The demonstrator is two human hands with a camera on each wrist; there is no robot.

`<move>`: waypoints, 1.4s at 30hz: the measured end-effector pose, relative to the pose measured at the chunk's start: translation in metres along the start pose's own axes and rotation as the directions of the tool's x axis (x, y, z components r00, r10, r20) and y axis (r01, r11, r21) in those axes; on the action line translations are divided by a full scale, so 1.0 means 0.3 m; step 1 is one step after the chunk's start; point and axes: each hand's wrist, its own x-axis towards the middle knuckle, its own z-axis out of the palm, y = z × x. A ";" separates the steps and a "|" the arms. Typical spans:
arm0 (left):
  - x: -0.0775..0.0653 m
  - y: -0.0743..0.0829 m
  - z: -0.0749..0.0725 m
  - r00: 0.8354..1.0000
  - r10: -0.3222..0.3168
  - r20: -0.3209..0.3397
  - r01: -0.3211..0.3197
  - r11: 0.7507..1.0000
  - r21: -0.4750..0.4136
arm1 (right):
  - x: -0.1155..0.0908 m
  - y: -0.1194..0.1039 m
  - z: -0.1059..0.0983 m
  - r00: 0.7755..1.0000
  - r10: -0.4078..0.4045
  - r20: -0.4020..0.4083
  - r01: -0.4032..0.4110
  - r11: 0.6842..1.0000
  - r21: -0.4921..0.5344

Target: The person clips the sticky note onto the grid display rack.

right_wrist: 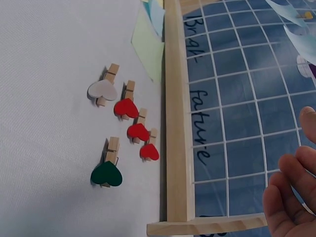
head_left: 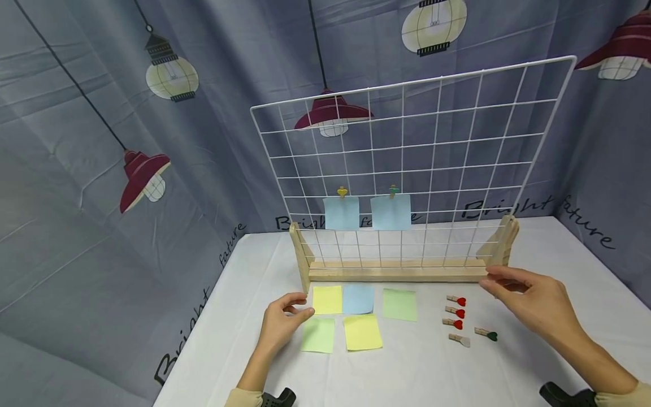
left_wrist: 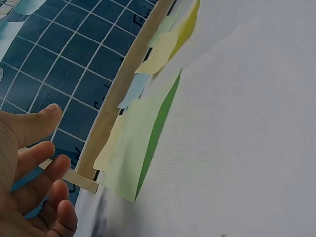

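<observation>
My left hand (head_left: 285, 323) holds nothing; its fingers are loosely bent beside a yellow sticky note (head_left: 327, 299) and a green sticky note (head_left: 318, 335). At the right, my right hand (head_left: 534, 299) is raised by the wooden foot (head_left: 500, 243) of a white wire grid rack (head_left: 432, 169), fingertips overlapping its lower end in the head view. In the right wrist view that hand's fingers (right_wrist: 291, 192) are relaxed with nothing between them. Two blue notes hang on the grid, the left one (head_left: 342, 213) under a yellow clip (head_left: 342, 192), the right one (head_left: 391, 212) under a green clip (head_left: 394, 190).
Also on the white table (head_left: 407, 373) lie a blue note (head_left: 358, 299), a green note (head_left: 399, 304) and a yellow note (head_left: 363, 332). Small wooden heart clips lie to their right: three red (right_wrist: 138, 132), one white (right_wrist: 102, 90), one dark green (right_wrist: 106, 174). A printed curtain (head_left: 203, 141) hangs behind.
</observation>
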 end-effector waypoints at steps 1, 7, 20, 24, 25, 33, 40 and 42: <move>-0.001 -0.006 0.002 1.000 -0.004 0.002 0.004 1.000 0.009 | 0.001 0.000 0.000 1.000 0.001 0.000 -0.001 1.000 0.000; -0.005 -0.027 0.013 1.000 -0.016 0.013 0.015 0.998 0.067 | 0.001 0.000 0.002 1.000 0.012 0.007 -0.012 1.000 -0.005; -0.015 -0.042 0.022 1.000 -0.008 0.008 0.007 0.993 0.116 | 0.003 -0.006 0.006 1.000 0.007 -0.002 -0.007 1.000 -0.002; -0.020 -0.048 0.025 1.000 -0.015 0.011 0.014 0.992 0.128 | -0.001 -0.006 0.010 1.000 0.022 0.006 -0.022 1.000 0.001; -0.021 -0.048 0.025 1.000 -0.018 0.012 0.016 0.991 0.132 | -0.002 -0.005 0.011 1.000 0.024 0.006 -0.024 1.000 -0.001; -0.023 -0.053 0.031 0.999 0.008 0.049 -0.017 0.981 0.193 | -0.003 0.001 0.015 1.000 0.030 0.001 -0.030 1.000 -0.006; -0.028 -0.063 0.031 0.996 0.031 0.078 -0.049 0.968 0.246 | -0.008 0.007 0.023 0.997 0.071 0.025 -0.071 0.997 -0.012; -0.027 -0.064 0.031 0.996 0.038 0.080 -0.059 0.960 0.273 | -0.011 0.009 0.024 0.996 0.078 0.034 -0.077 0.997 -0.014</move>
